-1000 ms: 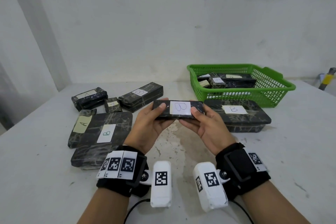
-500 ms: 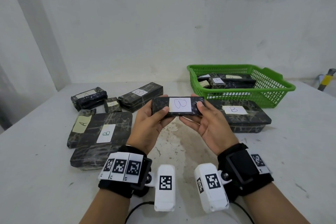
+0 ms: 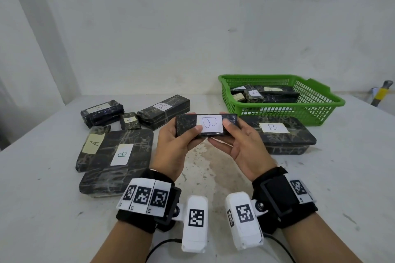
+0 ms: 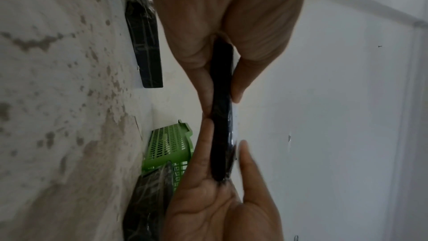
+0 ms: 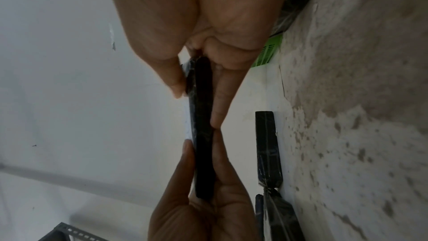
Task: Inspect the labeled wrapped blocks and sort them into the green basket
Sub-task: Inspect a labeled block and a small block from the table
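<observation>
Above the table centre: B-labelled wrapped block [image 3: 206,125], label up, pinched at its ends by left hand [image 3: 174,145] and right hand [image 3: 241,145]. Recommended: keep label unobscured, then carry toward green basket [image 3: 316,102].

White plastered wall [image 3: 192,28] fills 12 o'clock, scuffed, with faint grey marks. A paler vertical band [image 3: 42,34], perhaps a column edge, rises at 10 o'clock. White tabletop [image 3: 342,177] spans the foreground; paint is worn to brownish patches [image 3: 198,162] at centre. Yellow-and-grey object [image 3: 381,93] at 2 o'clock, identity unclear. Light even and diffuse.
</observation>
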`<control>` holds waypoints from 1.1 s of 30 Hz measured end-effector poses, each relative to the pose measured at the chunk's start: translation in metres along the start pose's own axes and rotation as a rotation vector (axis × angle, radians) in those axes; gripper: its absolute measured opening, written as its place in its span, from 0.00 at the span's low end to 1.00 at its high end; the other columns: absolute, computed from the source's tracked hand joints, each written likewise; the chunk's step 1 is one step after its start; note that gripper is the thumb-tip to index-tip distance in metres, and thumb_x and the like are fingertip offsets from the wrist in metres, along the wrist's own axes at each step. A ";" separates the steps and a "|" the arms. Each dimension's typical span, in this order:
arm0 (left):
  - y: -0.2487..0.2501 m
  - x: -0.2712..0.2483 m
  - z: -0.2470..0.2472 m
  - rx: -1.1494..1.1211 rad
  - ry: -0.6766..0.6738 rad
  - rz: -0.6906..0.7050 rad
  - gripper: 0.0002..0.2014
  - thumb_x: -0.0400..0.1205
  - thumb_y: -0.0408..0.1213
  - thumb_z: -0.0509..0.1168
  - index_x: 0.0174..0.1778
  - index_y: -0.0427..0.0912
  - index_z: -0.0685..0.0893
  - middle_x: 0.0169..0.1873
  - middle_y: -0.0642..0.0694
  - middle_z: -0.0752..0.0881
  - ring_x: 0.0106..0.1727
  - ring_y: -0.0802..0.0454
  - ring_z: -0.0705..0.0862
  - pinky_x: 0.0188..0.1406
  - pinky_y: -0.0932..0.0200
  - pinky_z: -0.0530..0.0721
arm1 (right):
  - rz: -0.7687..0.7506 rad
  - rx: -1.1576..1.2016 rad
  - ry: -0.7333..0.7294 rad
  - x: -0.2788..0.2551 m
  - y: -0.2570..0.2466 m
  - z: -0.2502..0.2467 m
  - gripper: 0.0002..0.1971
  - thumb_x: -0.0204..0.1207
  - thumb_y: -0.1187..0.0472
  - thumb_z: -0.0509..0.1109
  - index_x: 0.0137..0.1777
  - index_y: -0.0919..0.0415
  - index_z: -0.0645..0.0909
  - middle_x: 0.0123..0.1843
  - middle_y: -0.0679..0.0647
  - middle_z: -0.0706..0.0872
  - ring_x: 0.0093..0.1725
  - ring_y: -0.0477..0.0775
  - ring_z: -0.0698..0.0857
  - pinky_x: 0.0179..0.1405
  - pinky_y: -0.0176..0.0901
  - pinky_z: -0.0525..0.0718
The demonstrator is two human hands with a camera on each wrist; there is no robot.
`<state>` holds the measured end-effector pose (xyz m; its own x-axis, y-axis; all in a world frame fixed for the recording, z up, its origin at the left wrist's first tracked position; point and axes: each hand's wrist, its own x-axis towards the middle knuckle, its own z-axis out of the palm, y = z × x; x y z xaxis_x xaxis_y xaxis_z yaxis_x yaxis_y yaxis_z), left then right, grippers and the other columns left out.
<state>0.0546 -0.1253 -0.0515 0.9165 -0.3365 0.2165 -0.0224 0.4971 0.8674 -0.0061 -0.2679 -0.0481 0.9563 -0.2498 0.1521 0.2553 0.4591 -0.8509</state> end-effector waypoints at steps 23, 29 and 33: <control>0.008 -0.008 0.003 0.120 0.068 -0.019 0.02 0.80 0.29 0.70 0.47 0.35 0.86 0.40 0.40 0.91 0.40 0.48 0.91 0.37 0.56 0.91 | 0.009 -0.206 0.065 -0.004 0.009 0.002 0.19 0.73 0.72 0.75 0.63 0.71 0.78 0.58 0.65 0.89 0.52 0.57 0.91 0.45 0.43 0.90; 0.008 -0.009 0.007 0.145 0.010 -0.015 0.04 0.79 0.33 0.71 0.48 0.37 0.86 0.41 0.41 0.91 0.42 0.49 0.91 0.40 0.56 0.91 | 0.006 -0.210 0.046 -0.004 0.003 0.001 0.30 0.62 0.54 0.79 0.63 0.68 0.82 0.57 0.61 0.91 0.57 0.59 0.91 0.50 0.46 0.91; 0.008 -0.009 0.006 0.139 -0.015 -0.032 0.09 0.77 0.36 0.71 0.50 0.37 0.86 0.46 0.36 0.91 0.46 0.44 0.91 0.46 0.51 0.92 | -0.037 -0.251 0.079 -0.004 0.005 -0.001 0.26 0.65 0.57 0.79 0.62 0.69 0.83 0.55 0.62 0.92 0.56 0.59 0.91 0.49 0.47 0.91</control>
<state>0.0441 -0.1234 -0.0436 0.9114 -0.3629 0.1940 -0.0498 0.3708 0.9274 -0.0086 -0.2651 -0.0533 0.9304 -0.3328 0.1537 0.2365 0.2248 -0.9453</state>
